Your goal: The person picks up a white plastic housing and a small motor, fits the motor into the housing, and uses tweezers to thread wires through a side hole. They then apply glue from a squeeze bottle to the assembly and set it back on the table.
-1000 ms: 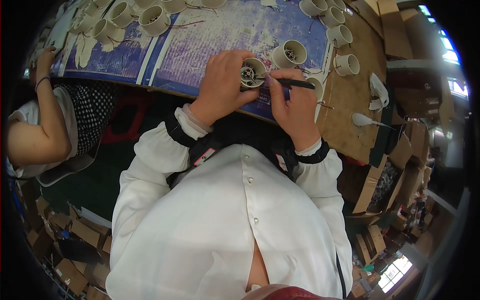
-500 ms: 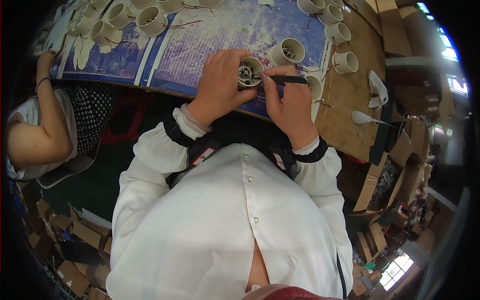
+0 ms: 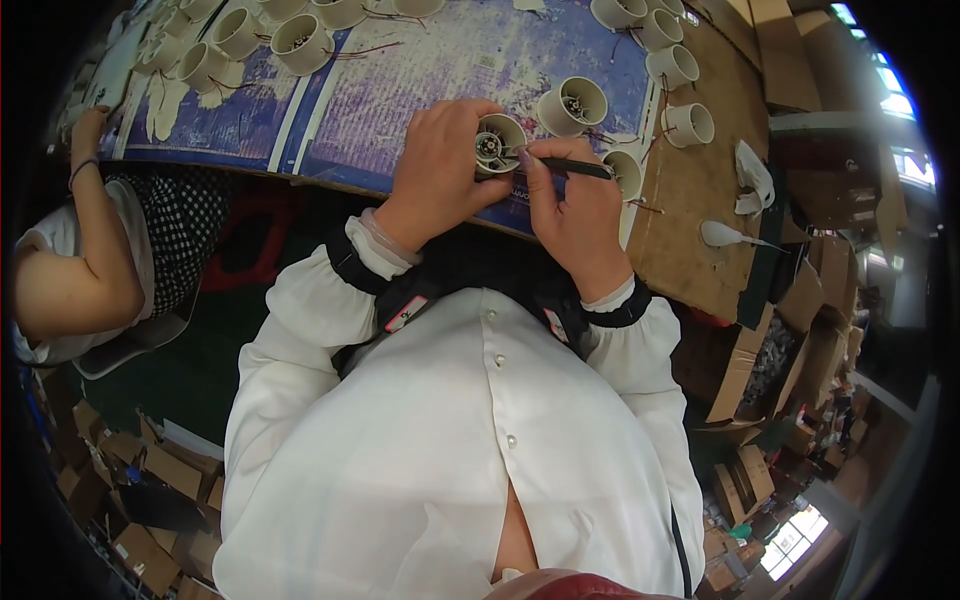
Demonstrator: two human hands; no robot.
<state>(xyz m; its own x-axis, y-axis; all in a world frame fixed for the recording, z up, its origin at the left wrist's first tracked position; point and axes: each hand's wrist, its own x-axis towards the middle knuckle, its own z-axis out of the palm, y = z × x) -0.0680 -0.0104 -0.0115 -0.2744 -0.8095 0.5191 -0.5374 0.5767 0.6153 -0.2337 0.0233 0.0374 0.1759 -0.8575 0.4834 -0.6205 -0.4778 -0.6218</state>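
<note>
Head view, going from left to right: at the far left edge a co-worker's arm (image 3: 70, 270) bends up beside you, and that person's hand (image 3: 88, 128) rests at the edge of the blue-and-white worktop (image 3: 400, 90). On the far left part of that worktop stands a cluster of cream lamp sockets (image 3: 270, 35), mouths turned up and thin wires trailing from them. Your left hand (image 3: 440, 170) comes in from the near side in a white sleeve with a dark cuff, and its fingers are wrapped tightly around a cream lamp socket (image 3: 497, 145); you hold it just above the near edge of the worktop, its open mouth turned toward you so the metal contacts inside show. Your right hand (image 3: 570, 215) is closed in a pinch on a thin black tool (image 3: 575, 168), which lies nearly level with its tip at the rim of the held socket and its other end pointing right. Just beyond the two hands another socket (image 3: 572, 105) lies on its side on the worktop. Further right, more sockets (image 3: 675, 65) sit on a brown cardboard sheet (image 3: 700, 210), and near its right edge lie a folded white cloth (image 3: 752, 180) and a small white funnel-shaped piece (image 3: 728, 235).
</note>
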